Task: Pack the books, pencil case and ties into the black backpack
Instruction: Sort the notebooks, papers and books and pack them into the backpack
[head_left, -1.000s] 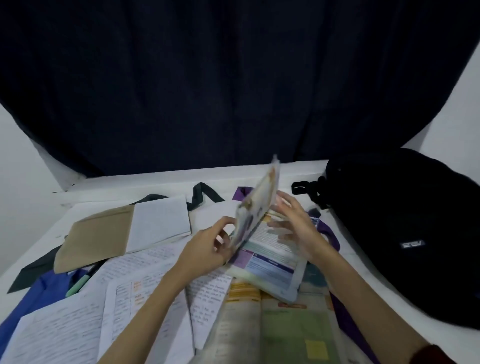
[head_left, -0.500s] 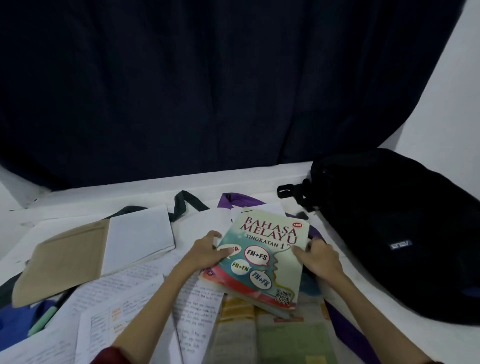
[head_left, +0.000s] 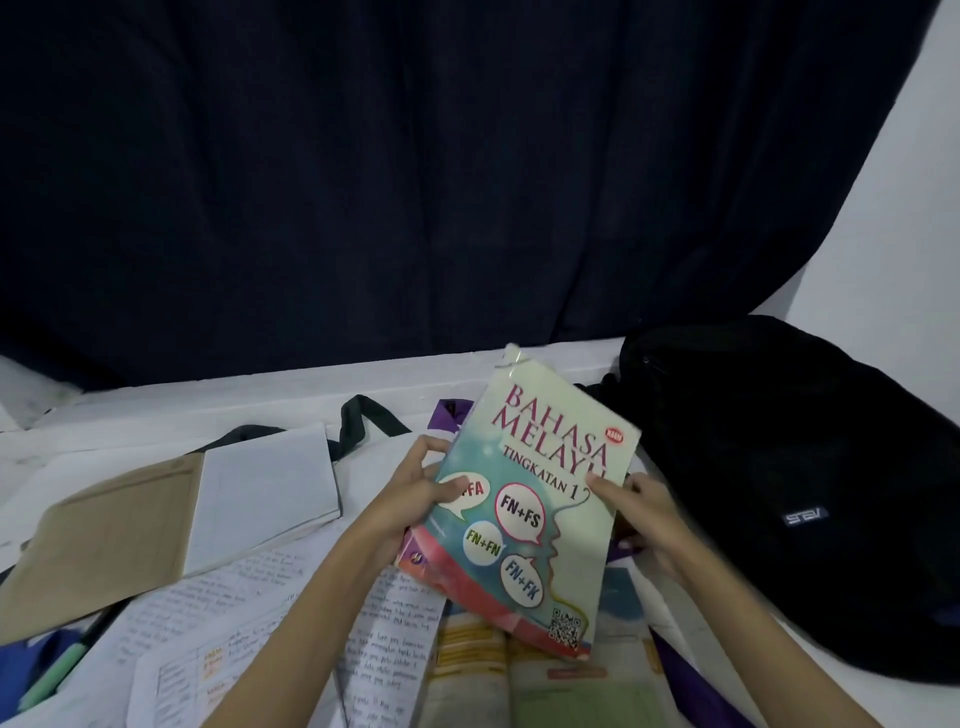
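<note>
Because it is a thin paperback in a glossy plastic wrap, the Bahasa Melayu book (head_left: 535, 499) probably weighs little, flexes under its own span and may slide against skin, so the two long edges near the middle look like the safest places to hold it. It is raised off the table (head_left: 218, 402), cover facing the camera, its long axis running from the near bottom edge up and away to the top corner, which leans slightly left. The left hand (head_left: 421, 493) pinches the left edge, thumb on the cover; the right hand (head_left: 636, 506) grips the right edge the same way. Just right of it lies the black backpack (head_left: 789, 467), whose opening I cannot make out. Beneath are an open textbook (head_left: 519, 670), handwritten sheets (head_left: 218, 613) and a purple tie (head_left: 680, 670).
</note>
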